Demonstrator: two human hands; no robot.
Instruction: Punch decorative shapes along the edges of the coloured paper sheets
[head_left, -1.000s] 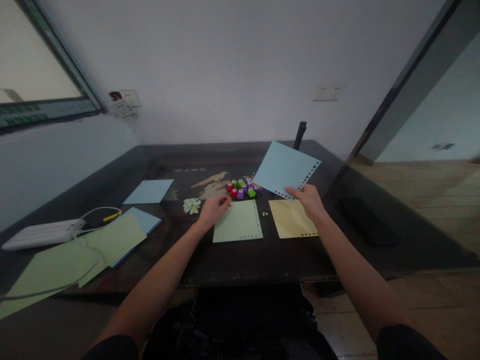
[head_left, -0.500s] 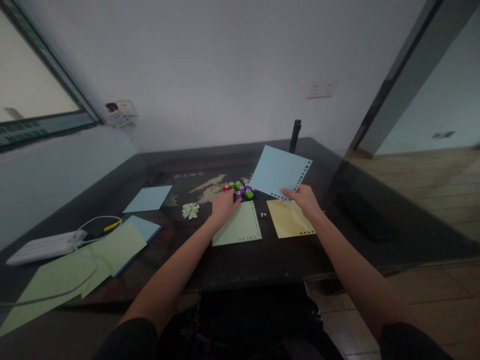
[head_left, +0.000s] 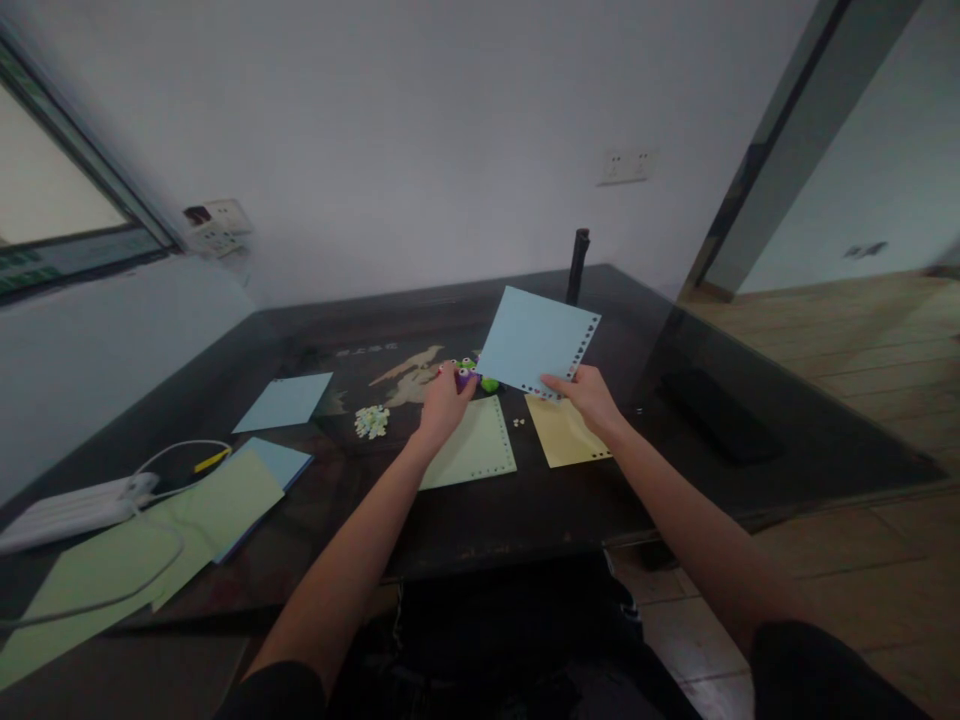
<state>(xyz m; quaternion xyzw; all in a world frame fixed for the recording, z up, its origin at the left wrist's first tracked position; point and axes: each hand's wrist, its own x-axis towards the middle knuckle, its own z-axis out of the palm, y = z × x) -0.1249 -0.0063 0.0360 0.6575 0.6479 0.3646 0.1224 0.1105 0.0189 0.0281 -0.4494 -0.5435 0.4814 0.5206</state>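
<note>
My right hand (head_left: 592, 398) pinches a light blue sheet (head_left: 538, 338) by its lower right corner, thumb on top. Small shaped holes run along the sheet's right and lower edges, and it is held tilted above the table. My left hand (head_left: 444, 402) is closed around a small purple paper punch (head_left: 466, 378) at the pile. Behind it are more punches, with a green punch (head_left: 490, 384) showing; the blue sheet partly hides the pile. Under my left wrist lies a pale green sheet (head_left: 472, 445) with punched edges. A yellow sheet (head_left: 562, 435), also punched, lies below my right hand.
A heap of paper cutouts (head_left: 371, 421) lies left of my left hand, with a few cutouts (head_left: 518, 422) between the sheets. Further left are a blue sheet (head_left: 285, 402), green sheets (head_left: 240, 500) and a white power strip (head_left: 67, 515) with cable. A black object (head_left: 716, 415) lies right.
My left hand has drawn slightly up at the pile and now has a purple punch between its fingers. The blue sheet stays in my right hand. The view has shifted a little.
</note>
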